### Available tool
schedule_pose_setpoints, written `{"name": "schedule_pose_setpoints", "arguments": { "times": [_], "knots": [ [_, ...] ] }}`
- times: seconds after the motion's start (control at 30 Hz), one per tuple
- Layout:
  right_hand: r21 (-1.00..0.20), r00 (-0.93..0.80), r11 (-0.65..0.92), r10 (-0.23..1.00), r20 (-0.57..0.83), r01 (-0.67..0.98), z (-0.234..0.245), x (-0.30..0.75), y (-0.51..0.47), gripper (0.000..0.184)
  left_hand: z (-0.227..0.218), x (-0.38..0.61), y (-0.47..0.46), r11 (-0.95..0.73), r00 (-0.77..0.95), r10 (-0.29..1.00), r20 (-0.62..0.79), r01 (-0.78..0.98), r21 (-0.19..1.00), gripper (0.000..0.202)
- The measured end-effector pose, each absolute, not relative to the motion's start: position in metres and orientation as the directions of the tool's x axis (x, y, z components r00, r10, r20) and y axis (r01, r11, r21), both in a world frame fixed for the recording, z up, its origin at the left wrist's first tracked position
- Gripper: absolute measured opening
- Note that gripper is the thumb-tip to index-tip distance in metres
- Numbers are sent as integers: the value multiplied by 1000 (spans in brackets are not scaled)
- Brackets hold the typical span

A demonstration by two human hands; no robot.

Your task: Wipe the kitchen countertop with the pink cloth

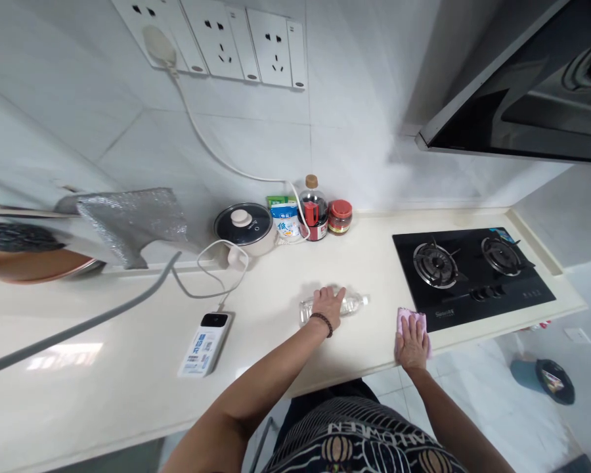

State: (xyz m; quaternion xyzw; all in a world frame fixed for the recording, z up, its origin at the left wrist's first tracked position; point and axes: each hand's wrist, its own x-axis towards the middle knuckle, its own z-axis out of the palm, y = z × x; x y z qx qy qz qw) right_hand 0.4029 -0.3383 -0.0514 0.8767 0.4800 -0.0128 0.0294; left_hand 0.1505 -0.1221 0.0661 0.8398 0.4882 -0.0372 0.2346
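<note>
A clear plastic bottle (352,303) with a white cap lies on its side on the cream countertop (276,328), its cap toward the right. My left hand (328,305), with a beaded bracelet at the wrist, is closed over the bottle's middle and hides part of it. Farther right, at the counter's front edge beside the stove, my right hand (412,341) holds a folded pink cloth (404,316) down against the surface. Its fingers reach across the cloth, and the palm covers much of it.
A black two-burner gas stove (465,289) is set into the counter, under a range hood (526,98). Along the wall stand a lidded pot (243,226), a blue-white packet (285,220), a dark sauce bottle (315,210) and a red-lidded jar (339,217). A power bank (205,345) trails a white cable.
</note>
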Motion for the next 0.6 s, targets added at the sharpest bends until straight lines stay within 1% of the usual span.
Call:
{"name": "schedule_pose_setpoints", "arguments": {
  "times": [0.2, 0.33, 0.37, 0.4, 0.47, 0.53, 0.6],
  "knots": [
    [36, 555, -554, 827, -87, 832, -50, 403, -337, 62, 63, 151, -115, -406, 527, 788, -319, 834, 373, 86],
    [55, 551, -548, 830, -88, 835, -47, 402, -337, 61, 72, 137, -99, -363, 494, 807, -323, 847, 389, 90],
    [61, 551, -548, 830, -85, 834, -46, 402, -337, 61, 73, 131, -93, -337, 480, 819, -314, 846, 413, 92],
    [67, 552, -548, 830, -81, 834, -45, 401, -337, 61, 74, 126, -86, -303, 463, 837, -292, 836, 458, 93],
    [77, 550, -545, 832, -72, 835, -43, 400, -337, 61, 72, 112, -70, -224, 420, 884, -205, 765, 604, 93],
    [76, 546, -541, 836, -62, 837, -43, 400, -337, 61, 66, 98, -54, -156, 344, 935, -86, 618, 771, 91],
    [72, 540, -536, 840, -57, 841, -44, 400, -338, 62, 57, 84, -39, -114, 235, 972, 3, 458, 882, 90]
  ]
}}
